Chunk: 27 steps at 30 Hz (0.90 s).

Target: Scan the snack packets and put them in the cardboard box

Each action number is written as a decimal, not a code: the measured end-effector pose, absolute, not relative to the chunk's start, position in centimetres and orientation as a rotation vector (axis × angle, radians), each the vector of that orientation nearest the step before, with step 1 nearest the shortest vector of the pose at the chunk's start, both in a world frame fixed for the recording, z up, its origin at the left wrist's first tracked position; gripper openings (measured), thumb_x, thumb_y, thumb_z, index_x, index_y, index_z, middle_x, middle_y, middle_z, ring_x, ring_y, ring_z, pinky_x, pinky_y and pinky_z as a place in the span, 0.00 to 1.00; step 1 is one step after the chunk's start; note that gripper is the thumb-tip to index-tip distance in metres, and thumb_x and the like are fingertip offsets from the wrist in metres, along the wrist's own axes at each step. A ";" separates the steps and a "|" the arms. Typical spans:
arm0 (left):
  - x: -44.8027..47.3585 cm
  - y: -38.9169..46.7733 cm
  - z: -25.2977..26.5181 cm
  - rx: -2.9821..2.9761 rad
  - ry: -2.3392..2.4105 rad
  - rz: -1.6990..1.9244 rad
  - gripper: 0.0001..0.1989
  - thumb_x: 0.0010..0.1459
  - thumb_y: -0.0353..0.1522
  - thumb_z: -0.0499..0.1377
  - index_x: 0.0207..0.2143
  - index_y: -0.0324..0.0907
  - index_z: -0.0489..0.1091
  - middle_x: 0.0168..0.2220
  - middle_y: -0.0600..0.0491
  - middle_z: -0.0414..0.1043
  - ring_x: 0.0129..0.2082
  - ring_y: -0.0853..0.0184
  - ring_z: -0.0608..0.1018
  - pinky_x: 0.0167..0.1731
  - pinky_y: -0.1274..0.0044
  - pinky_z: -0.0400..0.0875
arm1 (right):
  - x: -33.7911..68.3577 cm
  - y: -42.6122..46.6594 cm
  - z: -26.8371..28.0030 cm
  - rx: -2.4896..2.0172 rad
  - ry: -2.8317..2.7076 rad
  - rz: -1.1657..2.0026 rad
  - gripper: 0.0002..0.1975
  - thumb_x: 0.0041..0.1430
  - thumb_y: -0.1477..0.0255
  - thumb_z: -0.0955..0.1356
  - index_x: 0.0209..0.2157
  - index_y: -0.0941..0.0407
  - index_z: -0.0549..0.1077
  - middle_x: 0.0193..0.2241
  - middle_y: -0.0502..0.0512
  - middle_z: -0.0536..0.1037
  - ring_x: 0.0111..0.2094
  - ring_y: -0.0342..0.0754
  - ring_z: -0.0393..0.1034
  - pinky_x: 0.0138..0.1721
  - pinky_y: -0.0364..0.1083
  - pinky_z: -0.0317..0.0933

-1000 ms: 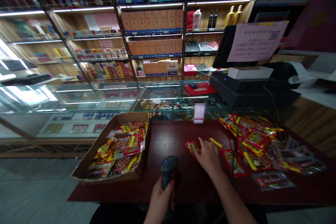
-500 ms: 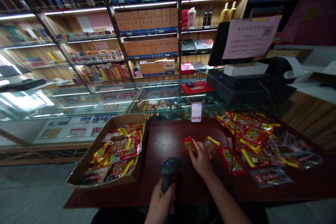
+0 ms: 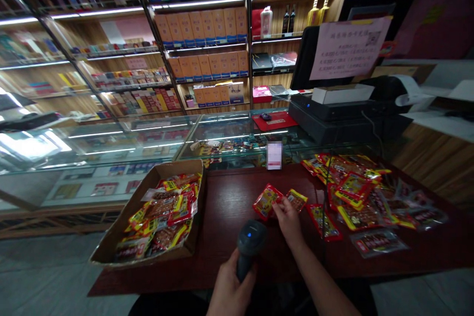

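My left hand (image 3: 234,281) is wrapped round the handle of a dark barcode scanner (image 3: 250,244), whose head shows a small blue light. Between the fingers of my right hand (image 3: 287,219) is a red and yellow snack packet (image 3: 267,201), its printed face turned up over the table. Just behind that hand another snack packet (image 3: 296,200) lies on the wood. A red packet (image 3: 324,222) rests to the right of my wrist, beside a loose pile of snack packets (image 3: 357,190).
An open cardboard box (image 3: 97,253) of similar packets stands on the left of the dark red table (image 3: 225,197). Behind it runs a glass counter (image 3: 222,126). A monitor (image 3: 303,59) with a pink notice stands back right. A thin cable (image 3: 326,197) hangs in front of the pile.
My right hand has turned the packet so its broad face shows. The scanner in my left hand has risen slightly and moved right, nearer the packet.
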<state>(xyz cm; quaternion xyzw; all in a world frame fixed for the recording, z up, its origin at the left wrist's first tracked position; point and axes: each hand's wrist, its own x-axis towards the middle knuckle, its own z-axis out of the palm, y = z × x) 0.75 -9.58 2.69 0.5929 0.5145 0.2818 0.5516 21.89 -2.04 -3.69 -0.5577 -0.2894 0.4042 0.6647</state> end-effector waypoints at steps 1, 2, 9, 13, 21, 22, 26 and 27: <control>0.7 -9.5 2.6 1.417 1.216 0.658 0.07 0.57 0.33 0.59 0.37 0.39 0.71 0.19 0.62 0.59 0.17 0.73 0.62 0.18 0.82 0.57 | 21.9 -2.1 -3.7 -1.270 -0.659 0.891 0.24 0.49 0.51 0.73 0.41 0.53 0.71 0.29 0.52 0.82 0.30 0.56 0.78 0.31 0.50 0.71; 0.6 -9.5 2.6 1.431 1.215 0.648 0.06 0.57 0.33 0.59 0.36 0.39 0.72 0.20 0.61 0.59 0.18 0.73 0.62 0.18 0.82 0.57 | 21.9 -2.1 -3.8 -1.277 -0.664 0.875 0.24 0.50 0.52 0.73 0.42 0.53 0.72 0.29 0.53 0.82 0.31 0.56 0.78 0.31 0.50 0.72; 0.7 -10.0 4.1 1.484 1.207 0.705 0.04 0.55 0.31 0.59 0.32 0.39 0.72 0.22 0.59 0.61 0.22 0.71 0.62 0.21 0.82 0.58 | 22.0 -2.0 -3.4 -1.285 -0.652 0.846 0.20 0.49 0.55 0.73 0.38 0.52 0.73 0.31 0.54 0.82 0.33 0.57 0.78 0.31 0.50 0.72; 0.9 -9.8 4.2 1.434 1.192 0.726 0.04 0.55 0.31 0.60 0.32 0.39 0.72 0.21 0.60 0.60 0.21 0.72 0.61 0.20 0.81 0.57 | 21.9 -1.9 -3.4 -1.310 -0.647 0.853 0.20 0.47 0.54 0.73 0.38 0.52 0.73 0.31 0.54 0.82 0.32 0.56 0.78 0.29 0.50 0.71; 0.9 -9.3 1.5 1.330 1.189 0.707 0.11 0.55 0.37 0.60 0.37 0.38 0.70 0.18 0.63 0.58 0.14 0.75 0.60 0.14 0.83 0.55 | 22.1 -2.1 -3.7 -1.340 -0.700 0.849 0.28 0.46 0.48 0.72 0.41 0.55 0.72 0.30 0.55 0.83 0.32 0.56 0.78 0.32 0.50 0.71; 0.8 -9.1 0.7 1.272 1.200 0.710 0.14 0.55 0.41 0.60 0.37 0.39 0.69 0.16 0.64 0.58 0.12 0.75 0.60 0.12 0.82 0.54 | 22.1 -2.1 -3.5 -1.341 -0.683 0.861 0.28 0.45 0.48 0.72 0.41 0.55 0.72 0.31 0.55 0.83 0.31 0.56 0.78 0.30 0.49 0.71; 0.3 -8.2 -2.2 1.045 1.291 0.832 0.26 0.49 0.52 0.61 0.38 0.39 0.68 0.14 0.63 0.62 0.08 0.74 0.62 0.08 0.83 0.55 | 20.1 -0.9 -1.0 -1.298 -0.643 0.964 0.26 0.45 0.52 0.74 0.41 0.53 0.70 0.32 0.54 0.83 0.29 0.54 0.78 0.24 0.47 0.70; 0.2 -8.0 -2.6 0.997 1.313 0.843 0.28 0.47 0.53 0.62 0.39 0.39 0.68 0.14 0.63 0.63 0.08 0.74 0.62 0.08 0.82 0.55 | 18.8 -0.2 0.1 -1.254 -0.667 1.017 0.26 0.45 0.53 0.74 0.42 0.52 0.70 0.32 0.53 0.83 0.29 0.53 0.78 0.24 0.46 0.70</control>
